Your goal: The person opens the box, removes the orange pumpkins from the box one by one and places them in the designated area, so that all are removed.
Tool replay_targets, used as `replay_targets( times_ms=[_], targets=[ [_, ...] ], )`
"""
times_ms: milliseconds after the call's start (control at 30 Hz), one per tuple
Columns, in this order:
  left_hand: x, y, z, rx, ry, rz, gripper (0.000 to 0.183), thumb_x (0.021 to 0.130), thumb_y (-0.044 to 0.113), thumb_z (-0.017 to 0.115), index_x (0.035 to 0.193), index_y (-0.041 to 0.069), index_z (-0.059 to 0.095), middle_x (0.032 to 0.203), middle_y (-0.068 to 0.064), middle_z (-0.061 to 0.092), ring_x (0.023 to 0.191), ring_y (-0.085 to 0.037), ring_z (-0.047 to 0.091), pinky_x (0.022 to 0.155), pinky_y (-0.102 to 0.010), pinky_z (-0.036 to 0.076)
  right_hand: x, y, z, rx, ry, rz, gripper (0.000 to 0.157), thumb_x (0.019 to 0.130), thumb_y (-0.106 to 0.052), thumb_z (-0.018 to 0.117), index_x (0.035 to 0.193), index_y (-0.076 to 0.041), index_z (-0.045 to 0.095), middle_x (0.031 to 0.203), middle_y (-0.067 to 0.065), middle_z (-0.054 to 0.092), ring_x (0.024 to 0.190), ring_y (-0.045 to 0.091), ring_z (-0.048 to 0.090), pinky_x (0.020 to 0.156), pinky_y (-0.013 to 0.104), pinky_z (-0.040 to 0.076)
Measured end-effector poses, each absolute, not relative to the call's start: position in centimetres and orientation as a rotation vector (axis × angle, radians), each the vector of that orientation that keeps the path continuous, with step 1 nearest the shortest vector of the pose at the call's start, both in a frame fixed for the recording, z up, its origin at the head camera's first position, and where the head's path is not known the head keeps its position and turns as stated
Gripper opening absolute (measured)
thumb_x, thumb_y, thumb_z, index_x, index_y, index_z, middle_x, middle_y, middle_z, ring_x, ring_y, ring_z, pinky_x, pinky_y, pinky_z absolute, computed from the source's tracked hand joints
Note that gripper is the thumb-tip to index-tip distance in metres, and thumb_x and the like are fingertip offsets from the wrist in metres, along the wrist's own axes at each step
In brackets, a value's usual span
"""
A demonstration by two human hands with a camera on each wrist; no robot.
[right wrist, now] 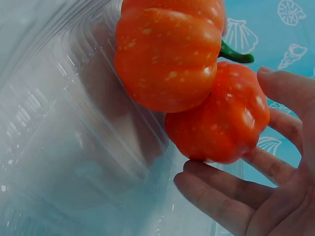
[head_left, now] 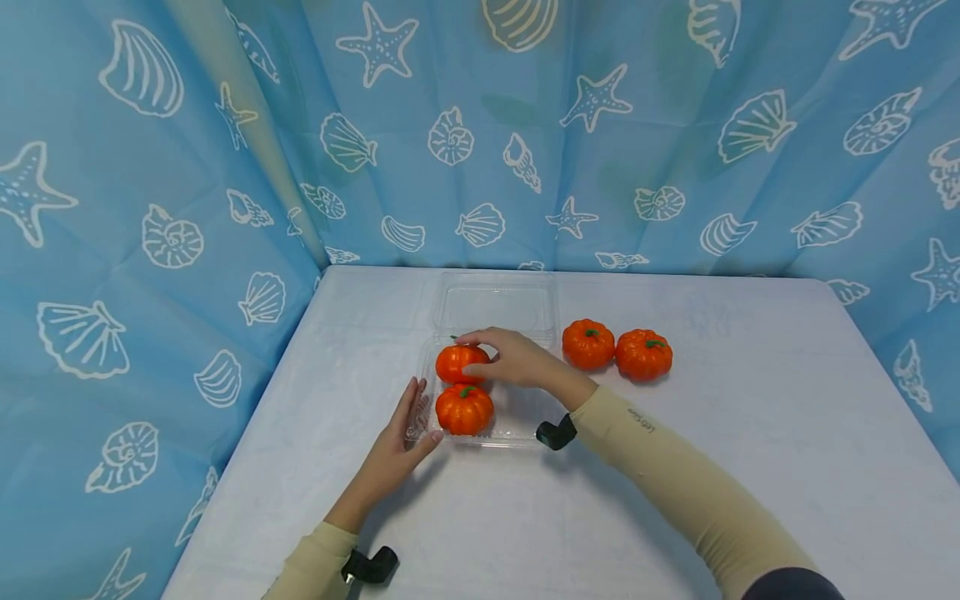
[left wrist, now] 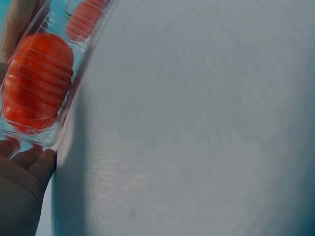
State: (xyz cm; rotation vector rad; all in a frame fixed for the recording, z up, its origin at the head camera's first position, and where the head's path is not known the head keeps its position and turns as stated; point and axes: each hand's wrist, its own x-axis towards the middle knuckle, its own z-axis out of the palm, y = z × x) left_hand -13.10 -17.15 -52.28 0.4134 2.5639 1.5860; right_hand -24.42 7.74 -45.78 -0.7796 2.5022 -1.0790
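Note:
A clear plastic clamshell box [head_left: 517,433] lies with its lid [head_left: 495,304] folded back. Along its left side sit two small orange pumpkins with green stems: a near one [head_left: 465,410] and a far one [head_left: 454,364]. My right hand [head_left: 517,358] holds the far pumpkin [right wrist: 221,123], thumb on its near side and fingers on its far side; the near pumpkin [right wrist: 167,59] touches it. At the box's front left corner, my left hand [head_left: 397,446] rests with fairly straight fingers. Its fingertips [left wrist: 45,158] touch the box wall in the left wrist view.
Two more orange pumpkins, one [head_left: 588,344] beside another [head_left: 643,355], stand on the white-covered table [head_left: 712,467] right of the box. A blue curtain [head_left: 465,183] printed with shells and starfish hangs behind and to the left.

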Motion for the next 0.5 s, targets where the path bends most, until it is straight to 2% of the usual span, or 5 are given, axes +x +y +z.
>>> replay_targets(
  times_ms=[167,500],
  targets=[
    [-13.11,-17.16,-52.37,0.406,2.556,1.599,0.091,0.097,0.028,0.07,0.165,0.017,0.011,0.168,-0.001,0.024,0.153,-0.024,0.024,0.118,-0.057,0.024,-24.33,7.17,-45.8,-0.734,2.552,-1.02,0.054,0.096,-0.037,0.071,0.146,-0.022,0.057,0.144,0.007,0.057,0.132,0.026,0.052,0.107,0.047,0.048],
    [-13.09,-17.07,-52.33,0.405,2.547,1.607,0.091,0.097,0.025,0.07,0.165,0.017,0.011,0.168,0.0,0.023,0.154,-0.025,0.023,0.115,-0.059,0.03,-24.62,6.93,-46.06,-0.745,2.537,-1.058,0.049,0.096,-0.028,0.073,0.142,-0.02,0.059,0.138,0.008,0.06,0.127,0.027,0.055,0.106,0.045,0.05]
  ],
)
